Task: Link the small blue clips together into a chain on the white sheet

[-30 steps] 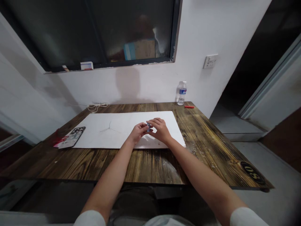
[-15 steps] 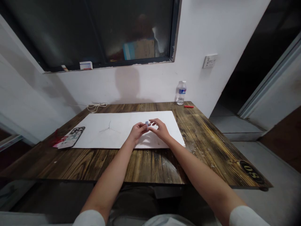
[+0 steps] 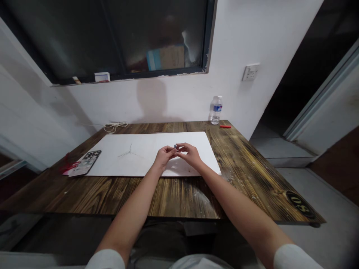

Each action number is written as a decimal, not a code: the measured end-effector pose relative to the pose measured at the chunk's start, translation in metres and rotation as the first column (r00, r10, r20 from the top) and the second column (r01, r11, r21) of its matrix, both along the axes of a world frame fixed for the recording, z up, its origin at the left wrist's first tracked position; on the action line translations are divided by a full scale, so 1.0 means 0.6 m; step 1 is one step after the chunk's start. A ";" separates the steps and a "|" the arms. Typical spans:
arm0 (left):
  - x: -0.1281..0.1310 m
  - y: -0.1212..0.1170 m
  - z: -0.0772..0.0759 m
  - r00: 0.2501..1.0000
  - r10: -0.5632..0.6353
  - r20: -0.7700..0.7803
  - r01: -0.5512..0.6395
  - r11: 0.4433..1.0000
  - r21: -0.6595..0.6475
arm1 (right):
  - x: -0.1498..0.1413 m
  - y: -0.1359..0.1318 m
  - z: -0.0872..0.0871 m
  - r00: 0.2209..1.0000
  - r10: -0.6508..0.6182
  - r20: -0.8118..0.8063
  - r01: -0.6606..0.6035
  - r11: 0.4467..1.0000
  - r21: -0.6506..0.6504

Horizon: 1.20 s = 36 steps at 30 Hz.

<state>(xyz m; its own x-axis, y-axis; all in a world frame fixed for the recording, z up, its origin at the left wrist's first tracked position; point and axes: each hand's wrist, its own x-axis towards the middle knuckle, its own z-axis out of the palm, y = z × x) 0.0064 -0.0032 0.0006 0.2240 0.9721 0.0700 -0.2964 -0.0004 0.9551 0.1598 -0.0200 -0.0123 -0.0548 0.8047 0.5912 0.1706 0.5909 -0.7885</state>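
Between my fingertips, over the right half of a white board, is a small blue-and-white block; most of it is hidden and its kind is too small to make out. My left hand pinches it between thumb and fingers. From the other side, my right hand has its thumb and fingertips closed on the same block. Left of my hands, a thin three-armed dark mark or wire shows on the board.
A phone-like patterned case lies over the board's left edge, with red strands beside it. Farther back on the wooden table are a coiled white cord, a water bottle and a red stick-like item.
My right hand has moved slightly left, and its spread fingers have closed onto the block. The block now shows less between my hands. My left hand stays nearly in place.
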 end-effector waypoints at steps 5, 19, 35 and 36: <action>-0.002 0.001 0.001 1.000 0.003 -0.014 -0.003 1.000 0.006 | -0.001 0.004 -0.002 0.998 0.030 -0.059 -0.034 0.998 -0.057; -0.003 -0.002 0.007 0.999 0.019 -0.037 -0.018 1.000 0.022 | -0.001 0.009 -0.006 0.975 0.091 -0.204 -0.127 0.977 -0.169; -0.004 0.002 0.003 0.996 0.060 -0.066 -0.058 0.998 0.030 | -0.004 0.011 -0.010 0.984 0.055 -0.172 -0.088 0.977 -0.195; -0.004 0.002 0.002 0.995 0.064 -0.077 -0.061 0.997 0.037 | -0.004 0.010 -0.009 0.989 0.040 -0.141 -0.064 0.984 -0.169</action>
